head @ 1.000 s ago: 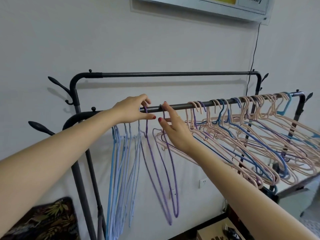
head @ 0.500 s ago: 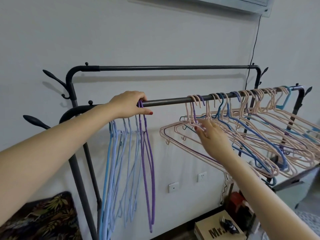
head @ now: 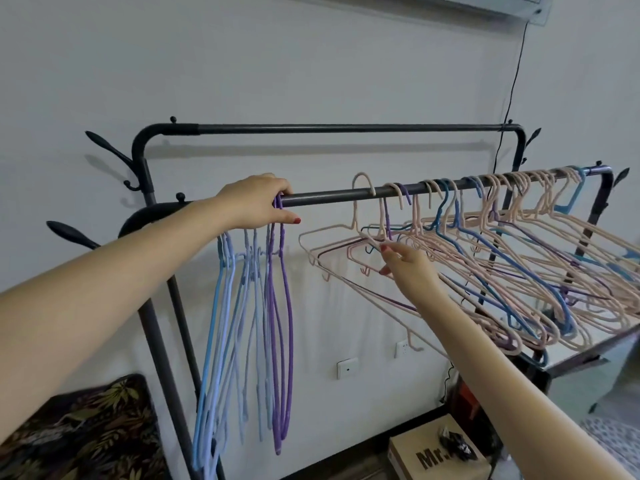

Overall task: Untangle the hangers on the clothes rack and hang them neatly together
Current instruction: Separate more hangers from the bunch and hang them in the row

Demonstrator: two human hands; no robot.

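Nearest, low at the left, lies a dark cushion (head: 79, 427) printed with leaves, and low at the right a cardboard box (head: 438, 455) marked "Mr." with a small black bundle on top. Two bare forearms reach up from there to the front rail (head: 332, 196) of the black clothes rack (head: 152, 323).

The left hand (head: 256, 202) is curled over the rail at its left end, fingers wrapped round the bar and the hooks of the blue and purple hangers (head: 249, 306), which hang straight down in a tidy bunch just under the palm. The thumb is tucked below, against the purple ones.

The right hand (head: 405, 261) is lower and to the right, fingers pinched on the shoulder wire of a pink hanger (head: 332, 251) at the left edge of the tangle. That hanger's hook rides loosely above the bar, tilted. Between the two hands the bar is bare.

Past the right hand, the tangled hangers (head: 512, 244), mostly pink with some blue and purple, crowd the rest of the rail, their frames fanned out sideways and crossing one another, hiding much of the rack's right post.

Farther back runs the rack's upper rail (head: 346, 128), then the white wall (head: 242, 64) with two sockets (head: 347, 367) low down and a thin black cord (head: 512, 95) dropping from above.
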